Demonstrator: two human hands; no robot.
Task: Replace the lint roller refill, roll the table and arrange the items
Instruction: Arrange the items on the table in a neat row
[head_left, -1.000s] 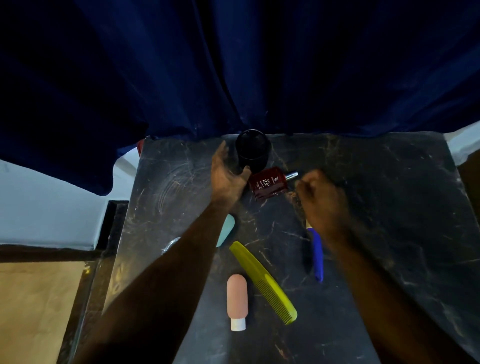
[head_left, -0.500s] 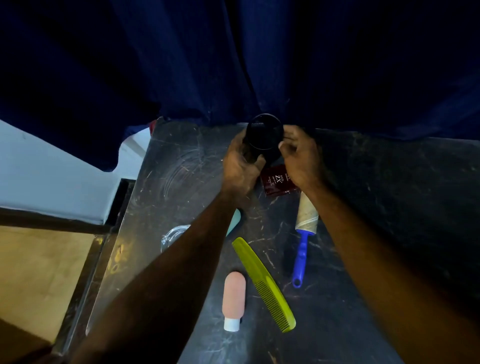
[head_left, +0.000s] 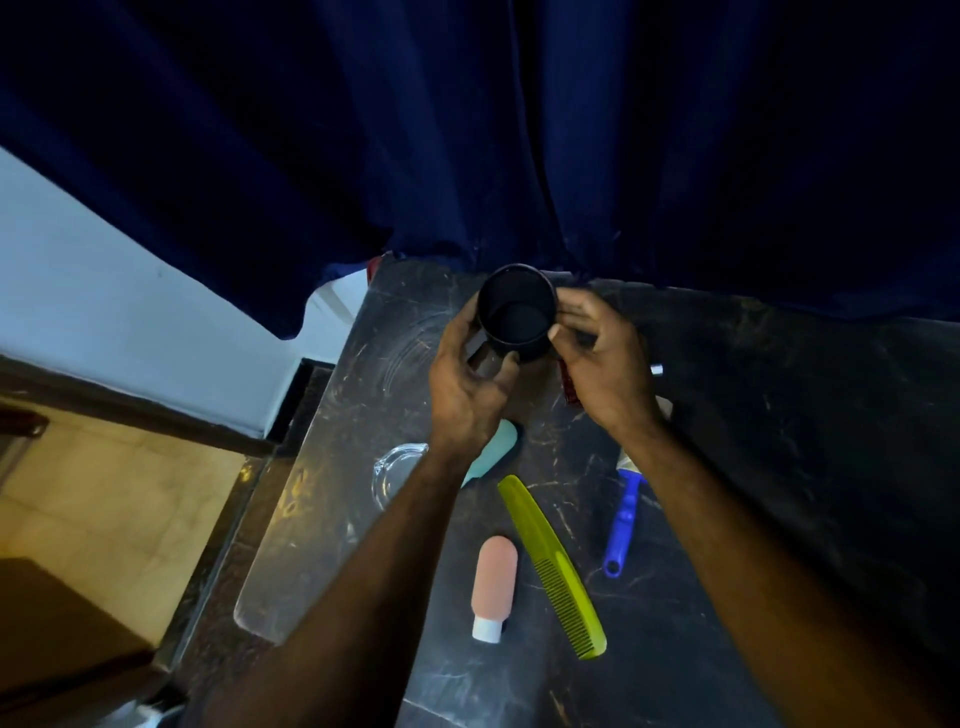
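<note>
A black cup (head_left: 515, 310) is lifted and tilted toward me at the back of the dark marble table (head_left: 753, 441). My left hand (head_left: 467, 384) grips its left and lower side, and my right hand (head_left: 602, 364) holds its right rim. The lint roller (head_left: 626, 512) with a blue handle lies on the table under my right wrist, its roll mostly hidden. A dark red bottle (head_left: 570, 387) is largely covered by my right hand.
A yellow-green comb (head_left: 553, 566) and a pink tube (head_left: 493, 584) lie near the front. A teal item (head_left: 493, 452) and a clear glass dish (head_left: 397, 470) sit under my left forearm. A dark blue curtain (head_left: 467, 130) hangs behind; the table's left edge drops to the floor.
My right hand left the lint roller on the table and went to the black cup. Both hands took hold of the cup and tilted it up toward me.
</note>
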